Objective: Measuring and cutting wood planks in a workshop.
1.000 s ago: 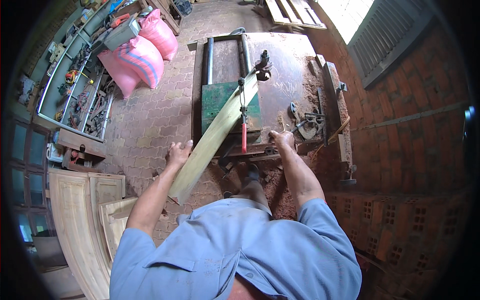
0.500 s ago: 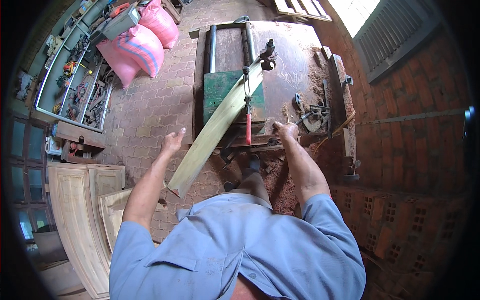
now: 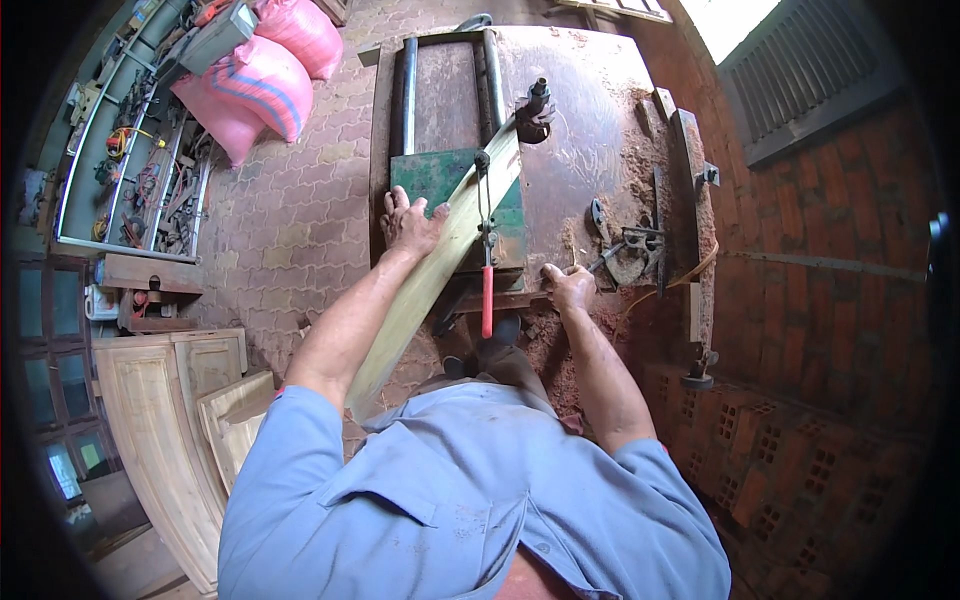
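Note:
My left hand [image 3: 412,225] lies with spread fingers over the green sliding plate [image 3: 425,175], its thumb side at the edge of a long pale wooden board [image 3: 425,280]. That board runs slantwise across the plate, its far end up against a cutter head on an upright spindle [image 3: 537,115]. A toggle clamp with a red handle [image 3: 487,300] sits over the board. At the front edge of the machine table [image 3: 570,75], my right hand [image 3: 570,287] is closed with curled fingers; what it grips, if anything, is hidden.
Dark metal tools [image 3: 630,250] and reddish shavings lie on the table's right side. Two metal rails [image 3: 410,95] run behind the plate. Pink sacks [image 3: 260,90] and a tool shelf [image 3: 135,160] stand at left, wooden panels [image 3: 160,420] nearer. A brick wall [image 3: 820,240] rises at right.
My left hand has moved forward and right, from the air beside the board onto the green plate by the board's edge. My right hand stays at the table's front edge. The view has shifted slightly.

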`<action>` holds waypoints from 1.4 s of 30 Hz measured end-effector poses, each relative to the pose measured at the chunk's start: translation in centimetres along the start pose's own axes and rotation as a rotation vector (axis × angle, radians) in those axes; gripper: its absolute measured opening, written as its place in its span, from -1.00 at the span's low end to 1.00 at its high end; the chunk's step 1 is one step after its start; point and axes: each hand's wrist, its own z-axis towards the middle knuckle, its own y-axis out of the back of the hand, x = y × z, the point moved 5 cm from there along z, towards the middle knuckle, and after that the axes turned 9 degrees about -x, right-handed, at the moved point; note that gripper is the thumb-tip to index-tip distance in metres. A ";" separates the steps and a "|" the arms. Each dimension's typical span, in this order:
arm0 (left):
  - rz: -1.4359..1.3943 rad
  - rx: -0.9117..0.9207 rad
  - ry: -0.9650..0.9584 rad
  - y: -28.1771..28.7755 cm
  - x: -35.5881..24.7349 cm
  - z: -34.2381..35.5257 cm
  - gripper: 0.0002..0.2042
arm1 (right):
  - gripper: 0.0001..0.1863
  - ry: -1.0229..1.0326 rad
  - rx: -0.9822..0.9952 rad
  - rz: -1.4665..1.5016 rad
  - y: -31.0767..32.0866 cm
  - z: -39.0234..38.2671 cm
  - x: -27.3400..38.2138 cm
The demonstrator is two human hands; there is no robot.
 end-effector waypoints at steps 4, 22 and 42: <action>-0.036 -0.064 -0.017 -1.9 0.2 0.1 -0.21 | -0.48 0.010 0.012 0.042 0.0 0.3 -0.1; -0.028 0.039 -0.316 -0.2 -1.3 1.5 -0.42 | -0.46 0.185 0.165 0.509 -2.6 2.2 11.9; -0.144 0.053 -0.371 -0.3 -1.7 2.6 -0.41 | -0.42 0.382 -0.128 0.259 -8.4 4.3 18.8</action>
